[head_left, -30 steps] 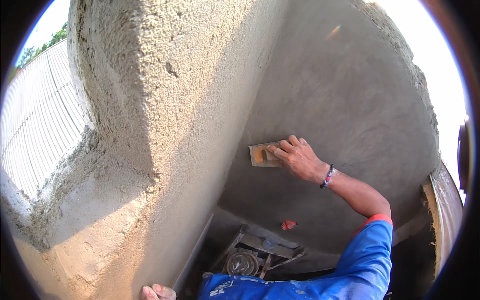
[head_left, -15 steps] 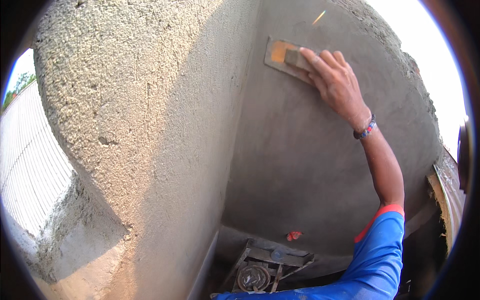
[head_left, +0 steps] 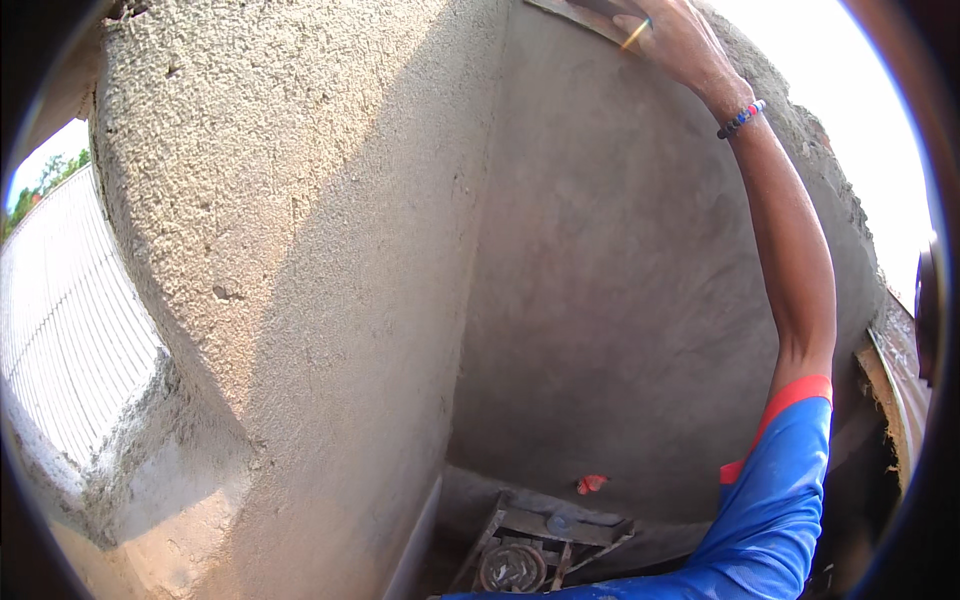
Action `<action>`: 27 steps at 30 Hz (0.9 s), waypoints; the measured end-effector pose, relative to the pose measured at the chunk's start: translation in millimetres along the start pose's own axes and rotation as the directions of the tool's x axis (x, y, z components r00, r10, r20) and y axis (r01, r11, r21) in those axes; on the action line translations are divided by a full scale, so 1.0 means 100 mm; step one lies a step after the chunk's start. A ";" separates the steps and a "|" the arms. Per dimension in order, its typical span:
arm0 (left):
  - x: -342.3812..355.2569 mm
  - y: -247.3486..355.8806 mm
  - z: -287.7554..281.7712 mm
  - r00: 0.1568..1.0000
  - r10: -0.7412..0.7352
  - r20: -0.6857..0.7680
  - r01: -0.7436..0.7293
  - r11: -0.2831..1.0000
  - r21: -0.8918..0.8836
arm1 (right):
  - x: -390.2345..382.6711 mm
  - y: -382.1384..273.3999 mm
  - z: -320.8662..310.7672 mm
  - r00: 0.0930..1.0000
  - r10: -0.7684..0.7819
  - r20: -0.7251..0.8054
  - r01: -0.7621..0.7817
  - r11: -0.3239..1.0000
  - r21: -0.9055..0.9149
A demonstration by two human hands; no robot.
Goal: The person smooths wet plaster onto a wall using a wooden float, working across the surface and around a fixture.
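My right hand (head_left: 685,45), with a beaded bracelet at the wrist, reaches up to the top edge of the view. It is closed around a plastering float (head_left: 580,18), whose plate lies against the smooth grey plastered wall (head_left: 600,280) near the inner corner. The picture's edge cuts off most of the float and part of the hand; only a strip of the plate shows. A blue sleeve with a red cuff covers my upper arm. Nothing of my left hand can be seen.
On the left stands a rough, sandy plastered wall (head_left: 220,190), partly sunlit, with corrugated roofing (head_left: 75,320) beyond it. Low down, a red piece (head_left: 592,484) sticks out of the grey wall. Below are a wooden frame (head_left: 530,522) and a round container (head_left: 512,568). A broken-edged board (head_left: 885,410) is at right.
My right hand has moved the float upward along the grey wall, from the upper middle to the top edge of the view. My arm is straighter, and the view has shifted slightly.
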State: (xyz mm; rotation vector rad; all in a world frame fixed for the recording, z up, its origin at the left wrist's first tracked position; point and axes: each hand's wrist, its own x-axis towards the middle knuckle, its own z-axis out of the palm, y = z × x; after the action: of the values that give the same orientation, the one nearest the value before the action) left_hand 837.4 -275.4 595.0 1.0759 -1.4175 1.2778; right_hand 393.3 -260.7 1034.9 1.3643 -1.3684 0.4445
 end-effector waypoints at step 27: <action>0.02 0.10 0.02 0.998 -0.056 0.002 0.057 0.998 -0.010 | -1.51 -0.40 0.76 0.901 -0.205 0.383 0.254 0.963 -0.084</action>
State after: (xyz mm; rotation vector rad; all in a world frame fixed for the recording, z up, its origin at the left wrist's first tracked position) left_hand 827.0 -276.6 595.1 1.1032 -1.3842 1.2284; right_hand 357.1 -266.4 865.1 1.5279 -1.4847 -0.0708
